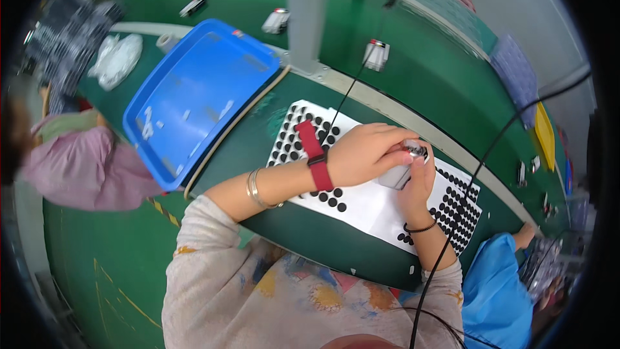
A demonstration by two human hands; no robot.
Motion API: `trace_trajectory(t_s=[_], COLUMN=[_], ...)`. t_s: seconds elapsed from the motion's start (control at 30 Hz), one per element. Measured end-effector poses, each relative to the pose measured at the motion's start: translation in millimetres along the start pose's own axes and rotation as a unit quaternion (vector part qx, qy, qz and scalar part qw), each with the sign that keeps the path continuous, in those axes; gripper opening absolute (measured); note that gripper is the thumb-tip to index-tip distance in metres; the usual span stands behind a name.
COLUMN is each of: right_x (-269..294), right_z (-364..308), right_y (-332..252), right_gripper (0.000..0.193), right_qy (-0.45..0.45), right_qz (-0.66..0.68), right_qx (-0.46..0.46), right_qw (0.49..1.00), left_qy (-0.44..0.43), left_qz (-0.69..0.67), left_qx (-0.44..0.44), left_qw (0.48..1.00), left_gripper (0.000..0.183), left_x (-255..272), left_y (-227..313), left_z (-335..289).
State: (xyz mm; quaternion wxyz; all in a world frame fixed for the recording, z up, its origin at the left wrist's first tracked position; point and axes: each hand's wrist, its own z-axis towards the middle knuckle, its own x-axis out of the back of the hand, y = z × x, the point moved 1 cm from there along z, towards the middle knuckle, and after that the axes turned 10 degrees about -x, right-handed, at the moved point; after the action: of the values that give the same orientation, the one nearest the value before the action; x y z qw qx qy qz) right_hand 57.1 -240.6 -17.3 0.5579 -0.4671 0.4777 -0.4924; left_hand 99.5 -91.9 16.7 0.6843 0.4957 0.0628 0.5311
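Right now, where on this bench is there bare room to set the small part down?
Bare green mat lies between the blue tray and the white dot sheet, and along the near edge below that sheet. It is crowded where both hands, left and right, hold the small grey part.

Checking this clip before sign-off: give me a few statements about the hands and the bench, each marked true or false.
1. Both hands hold a small grey part over a white sheet of black dots. True.
2. The left hand wears a red wrist strap. True.
3. The blue tray sits at the person's right. False: it sits to the left.
4. The right hand rests flat on the table. False: it grips the part.
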Motion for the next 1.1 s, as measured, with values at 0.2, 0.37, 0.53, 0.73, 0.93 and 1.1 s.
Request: trace_trajectory(t_s=[0.2, 0.37, 0.53, 0.73, 0.93, 1.1], right_x=[7, 45, 83, 128, 115, 77], right_z=[21, 83, 160, 190, 165, 146], right_y=[0, 5, 40, 70, 57, 30], right_gripper=[0.040, 0.030, 0.032, 0.057, 0.057, 0.039], right_qy=[-0.038, 0.011, 0.096, 0.215, 0.132, -0.047], right_qz=[0.199, 0.091, -0.028, -0.589, -0.527, -0.627], right_qx=[-0.224, -0.148, -0.087, -0.033, 0.175, 0.189], right_qw=[0.953, 0.985, 0.991, 0.778, 0.821, 0.754], left_qy=[0.000, 0.000, -0.048, -0.081, -0.160, -0.152], left_qz=[0.336, 0.375, 0.358, 0.394, 0.355, 0.377], left_qx=[-0.006, 0.034, 0.078, -0.002, -0.048, -0.037], left_qw=[0.942, 0.926, 0.929, 0.915, 0.920, 0.913], left_gripper=[0.062, 0.061, 0.059, 0.059, 0.057, 0.055], left_x=[35, 52, 48, 39, 4, 4], left_y=[2, 3, 1, 20, 20, 23], left_z=[-50, -112, -137, -109, -106, -107])
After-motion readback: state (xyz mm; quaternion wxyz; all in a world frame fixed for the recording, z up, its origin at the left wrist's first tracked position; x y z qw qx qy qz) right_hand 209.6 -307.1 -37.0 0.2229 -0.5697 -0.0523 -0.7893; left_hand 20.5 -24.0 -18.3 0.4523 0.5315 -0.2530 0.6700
